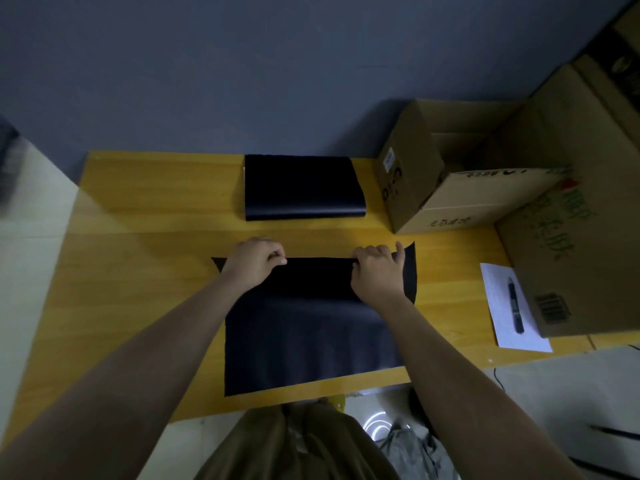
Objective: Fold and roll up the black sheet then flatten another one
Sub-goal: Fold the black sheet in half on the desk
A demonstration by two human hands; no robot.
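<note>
We stand at a yellow wooden table (pixel 145 216) set against a grey-blue wall (pixel 242 64), with pale floor on either side. At the middle of the table, reaching its near edge, lies one black sheet (pixel 304 344); its far part is folded over toward us. Our left hand (pixel 254 263) and right hand (pixel 375 271) each close thumb and fingers on that folded edge, one near each end. A second black sheet (pixel 303 187), folded, rests at the far edge. At the right end we count three cardboard boxes (pixel 450 199), one white paper (pixel 509 306) and one pen (pixel 515 304) lying on it.
</note>
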